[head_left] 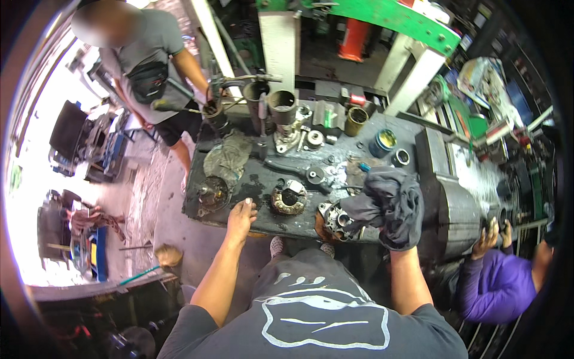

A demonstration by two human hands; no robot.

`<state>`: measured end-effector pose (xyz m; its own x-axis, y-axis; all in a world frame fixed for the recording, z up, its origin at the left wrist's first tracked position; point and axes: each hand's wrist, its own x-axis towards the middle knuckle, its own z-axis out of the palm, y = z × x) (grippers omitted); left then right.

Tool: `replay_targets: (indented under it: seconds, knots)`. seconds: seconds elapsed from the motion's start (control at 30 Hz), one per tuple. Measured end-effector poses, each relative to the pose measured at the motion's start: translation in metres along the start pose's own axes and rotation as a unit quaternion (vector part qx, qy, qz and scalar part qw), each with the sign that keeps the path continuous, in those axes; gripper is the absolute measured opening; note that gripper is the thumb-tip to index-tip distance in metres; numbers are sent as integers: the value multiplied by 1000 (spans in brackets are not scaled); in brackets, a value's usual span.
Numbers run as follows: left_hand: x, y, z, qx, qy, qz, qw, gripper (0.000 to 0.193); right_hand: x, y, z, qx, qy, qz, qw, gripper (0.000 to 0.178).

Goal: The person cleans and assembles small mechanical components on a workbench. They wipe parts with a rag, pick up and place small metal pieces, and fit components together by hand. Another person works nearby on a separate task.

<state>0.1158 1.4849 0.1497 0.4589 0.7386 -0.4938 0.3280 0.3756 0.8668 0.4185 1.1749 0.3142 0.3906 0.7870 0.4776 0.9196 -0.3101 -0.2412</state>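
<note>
A dark grey cloth point(391, 200) is bunched over my right hand, which is closed on it; the cloth hides the fingers. It hangs above the right part of the workbench, beside a silver alternator housing point(341, 220). My left hand point(241, 220) is at the bench's front edge, its fingers loosely bent and slightly apart with nothing visible in them. Between my hands a ring-shaped stator with copper windings point(288, 198) sits on the bench. Left of my left hand lies a round, dirty metal part point(212, 194). A ratchet-like tool point(311, 173) lies behind the stator.
The dark workbench point(254, 179) also bears a grey rag point(227, 157), metal cylinders point(282, 107), an open can point(357, 119) and a blue tin point(382, 142). A person in grey point(149, 54) stands at the far left. Another in purple point(499, 284) is at the right.
</note>
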Motion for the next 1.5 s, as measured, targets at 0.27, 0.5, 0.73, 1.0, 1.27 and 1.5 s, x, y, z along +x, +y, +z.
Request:
replay_targets:
  seconds: [0.27, 0.5, 0.73, 1.0, 1.27, 1.5]
  knots:
    - [62, -25, 52, 57, -44, -90, 993, 86, -77, -37, 32, -68, 9, 61, 996, 58]
    - [66, -12, 66, 17, -23, -172, 985, 78, -103, -23, 14, 1, -20, 109, 994, 53]
    - [40, -10, 85, -125, -67, -120, 983, 59, -93, -9, -11, -19, 39, 71, 996, 43]
    - [24, -9, 121, -284, -191, -99, 934, 52, -66, 3, -35, 98, 45, 44, 993, 38]
    - [-90, 84, 99, 160, -125, 269, 941, 47, -8, 10, -39, 393, 53, 160, 904, 30]
    - [-138, 139, 122, 152, -148, 560, 801, 57, 33, -80, 7, 257, 9, -137, 957, 62]
